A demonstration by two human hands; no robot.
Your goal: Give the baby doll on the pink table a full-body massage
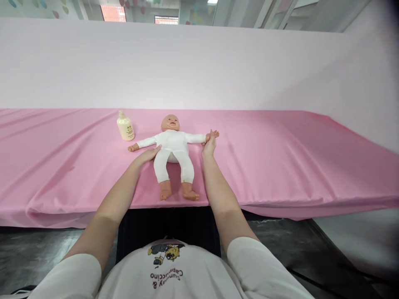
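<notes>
A baby doll [172, 141] in a white suit lies on its back on the pink cloth [264, 158], arms spread wide and feet toward me. My right hand [209, 145] is closed around the doll's hand and wrist at the right, thumb up against its palm. At the doll's waist on the left side rests my left hand [150, 154], its fingers partly hidden by the doll's body. Whether those fingers grip the doll cannot be made out. Up and to the left of the doll stands a cream pump bottle [126, 126].
A white partition [187, 66] rises behind the cloth-covered table, and another white panel [368, 83] stands at the right. The table's front edge runs just below the doll's feet. Folds in the cloth lie at the left.
</notes>
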